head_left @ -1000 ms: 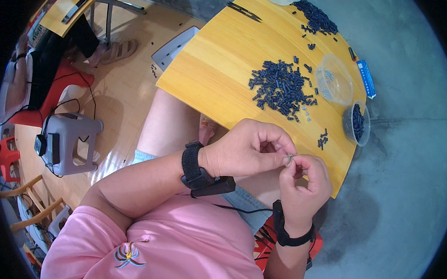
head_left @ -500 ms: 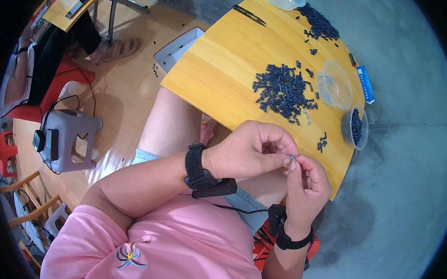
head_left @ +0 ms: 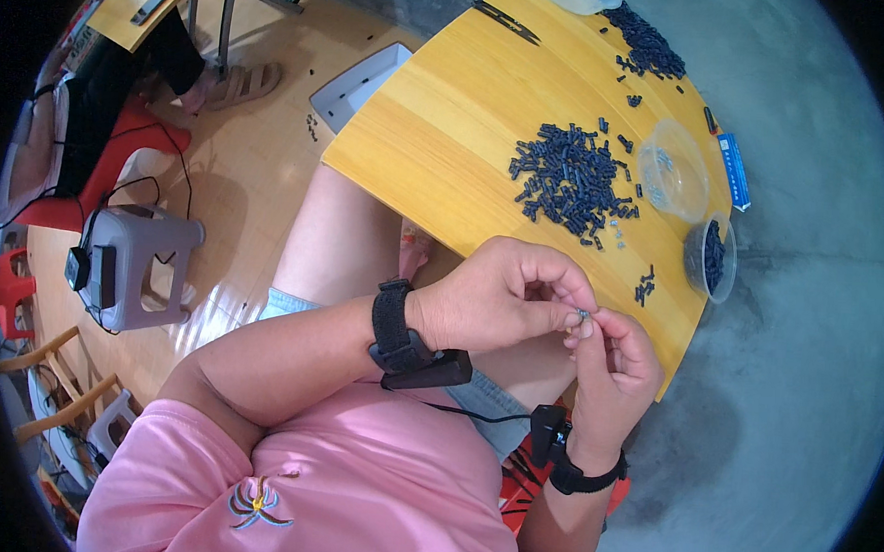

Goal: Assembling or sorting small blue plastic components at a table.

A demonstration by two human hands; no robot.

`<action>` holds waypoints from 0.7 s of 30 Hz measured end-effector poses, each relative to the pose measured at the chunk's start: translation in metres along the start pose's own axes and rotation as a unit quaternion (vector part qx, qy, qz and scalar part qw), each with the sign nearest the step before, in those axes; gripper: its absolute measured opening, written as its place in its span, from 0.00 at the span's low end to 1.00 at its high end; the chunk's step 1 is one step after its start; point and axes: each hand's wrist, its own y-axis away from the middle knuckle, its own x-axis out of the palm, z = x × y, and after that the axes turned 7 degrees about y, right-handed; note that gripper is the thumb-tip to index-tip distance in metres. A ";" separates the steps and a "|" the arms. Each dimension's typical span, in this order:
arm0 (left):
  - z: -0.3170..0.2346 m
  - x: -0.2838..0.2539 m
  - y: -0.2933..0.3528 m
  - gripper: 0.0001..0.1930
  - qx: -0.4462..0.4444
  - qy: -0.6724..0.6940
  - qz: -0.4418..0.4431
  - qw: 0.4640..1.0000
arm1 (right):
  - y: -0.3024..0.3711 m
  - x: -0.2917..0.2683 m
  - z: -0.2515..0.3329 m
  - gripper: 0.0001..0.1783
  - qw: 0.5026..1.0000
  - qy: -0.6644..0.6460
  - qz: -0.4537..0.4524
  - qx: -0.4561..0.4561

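A piece this tiny probably calls for a light, steady pinch, with both wrists quiet and the fingertips square to each other. Thumb and forefinger of the left hand (head_left: 495,293) and of the right hand (head_left: 619,363) nearly meet, grasping the small shiny piece (head_left: 582,315) between their tips; beyond the fingers, dark parts (head_left: 569,183) lie heaped on the yellow table (head_left: 439,108).
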 end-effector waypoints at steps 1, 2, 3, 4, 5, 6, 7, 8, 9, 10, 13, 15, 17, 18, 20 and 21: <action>0.001 0.000 -0.001 0.08 0.001 0.003 0.004 1.000 | -0.001 -0.001 0.000 0.05 1.000 -0.001 0.002 -0.002; 0.001 0.000 -0.003 0.08 0.001 0.004 0.003 1.000 | -0.003 -0.001 -0.003 0.05 1.000 -0.001 0.003 -0.001; 0.001 0.000 -0.005 0.08 -0.002 0.016 0.006 1.000 | -0.004 -0.002 -0.006 0.06 0.999 0.026 -0.010 -0.022; 0.002 -0.001 -0.006 0.08 -0.005 0.027 0.008 1.000 | -0.005 -0.001 -0.009 0.06 0.998 0.051 -0.022 -0.043; 0.002 -0.002 -0.007 0.08 -0.006 0.028 0.006 1.000 | -0.007 -0.001 -0.009 0.06 0.998 0.050 -0.020 -0.041; 0.001 -0.002 -0.008 0.07 -0.021 0.028 -0.005 0.999 | -0.009 0.000 -0.008 0.07 0.992 0.092 -0.027 -0.080; 0.001 -0.003 -0.009 0.07 -0.035 0.028 -0.017 0.999 | -0.011 0.001 -0.006 0.08 0.983 0.134 -0.033 -0.118; 0.003 -0.004 -0.010 0.07 -0.036 0.029 -0.019 0.999 | -0.013 0.002 -0.003 0.08 0.984 0.134 -0.031 -0.117; 0.007 -0.006 -0.011 0.07 -0.036 0.067 -0.026 0.997 | -0.015 0.004 0.000 0.09 0.977 0.158 -0.036 -0.135; 0.010 -0.006 -0.013 0.07 -0.035 0.106 -0.030 0.993 | -0.016 0.005 0.001 0.09 0.970 0.184 -0.043 -0.153; 0.016 -0.009 -0.016 0.08 -0.023 0.082 -0.045 0.995 | -0.018 0.005 0.000 0.08 0.977 0.162 -0.046 -0.134; 0.015 -0.011 -0.017 0.08 -0.050 0.085 -0.052 0.994 | -0.020 0.006 -0.003 0.09 0.973 0.172 -0.050 -0.143; 0.011 -0.013 -0.017 0.08 -0.076 0.088 -0.059 0.991 | -0.022 0.007 -0.003 0.09 0.970 0.183 -0.053 -0.153; 0.009 -0.012 -0.017 0.08 -0.101 0.083 -0.062 0.989 | -0.023 0.007 -0.002 0.09 0.961 0.208 -0.057 -0.170; 0.007 -0.013 -0.018 0.08 -0.127 0.078 -0.064 0.987 | -0.024 0.007 0.001 0.10 0.952 0.235 -0.062 -0.187; 0.008 -0.013 -0.019 0.08 -0.123 0.079 -0.067 0.987 | -0.023 0.007 0.002 0.10 0.948 0.249 -0.059 -0.190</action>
